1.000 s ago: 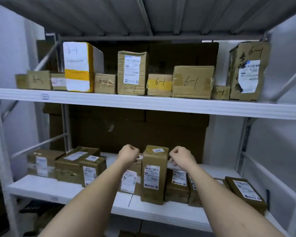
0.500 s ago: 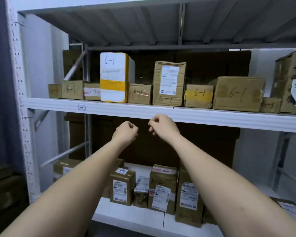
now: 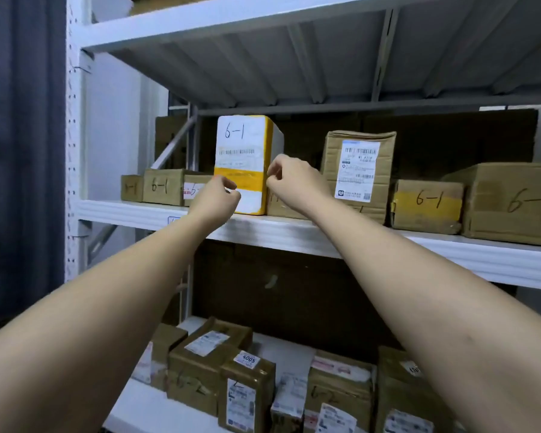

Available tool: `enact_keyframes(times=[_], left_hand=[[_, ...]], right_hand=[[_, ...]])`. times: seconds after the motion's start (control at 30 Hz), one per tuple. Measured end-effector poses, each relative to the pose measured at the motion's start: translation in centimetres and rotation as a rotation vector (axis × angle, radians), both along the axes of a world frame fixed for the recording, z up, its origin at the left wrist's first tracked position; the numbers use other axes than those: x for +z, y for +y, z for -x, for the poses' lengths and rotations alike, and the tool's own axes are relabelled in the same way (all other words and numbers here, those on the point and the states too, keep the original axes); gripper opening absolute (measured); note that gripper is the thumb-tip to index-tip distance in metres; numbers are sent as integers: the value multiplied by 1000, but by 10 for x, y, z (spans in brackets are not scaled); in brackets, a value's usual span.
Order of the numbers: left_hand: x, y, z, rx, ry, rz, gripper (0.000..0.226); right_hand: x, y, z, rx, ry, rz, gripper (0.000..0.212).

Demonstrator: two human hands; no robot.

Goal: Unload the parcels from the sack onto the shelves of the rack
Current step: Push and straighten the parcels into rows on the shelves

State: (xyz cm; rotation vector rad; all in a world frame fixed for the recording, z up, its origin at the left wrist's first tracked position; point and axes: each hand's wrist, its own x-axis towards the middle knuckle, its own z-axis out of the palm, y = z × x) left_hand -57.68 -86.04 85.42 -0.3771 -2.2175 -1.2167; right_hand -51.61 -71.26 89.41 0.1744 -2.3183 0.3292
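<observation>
Both hands raised at the white-and-yellow parcel (image 3: 242, 164) on the middle shelf (image 3: 294, 234): left hand (image 3: 216, 198) curled, empty; right hand (image 3: 289, 179) curled at its right edge, contact unclear. Square it by the sides, keep it upright. Tall labelled box (image 3: 358, 170) crowds 3 o'clock (sack not in view); lower parcels (image 3: 247, 392) at 6.

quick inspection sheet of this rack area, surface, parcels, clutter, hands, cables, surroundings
surface: white middle shelf and lower shelf, both loaded
job's things: white and yellow parcel marked 6-1 stands upright on the middle shelf among brown boxes; labelled parcels crowd the lower shelf; sack not seen
clutter: nothing seen
grippers: left hand and right hand raised in front of the white and yellow parcel, fingers curled, holding nothing visible
cables: nothing seen
surroundings: dark curtain at left
</observation>
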Motion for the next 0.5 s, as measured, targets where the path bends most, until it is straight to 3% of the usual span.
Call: enact_keyframes(times=[0.2, 0.5], left_hand=[[13, -23, 48, 43, 85, 51, 37], [33, -76, 139, 65, 216, 366, 55]], right_hand=[[17, -15, 40, -95, 67, -199, 55], [45, -67, 111, -350, 287, -377, 61]])
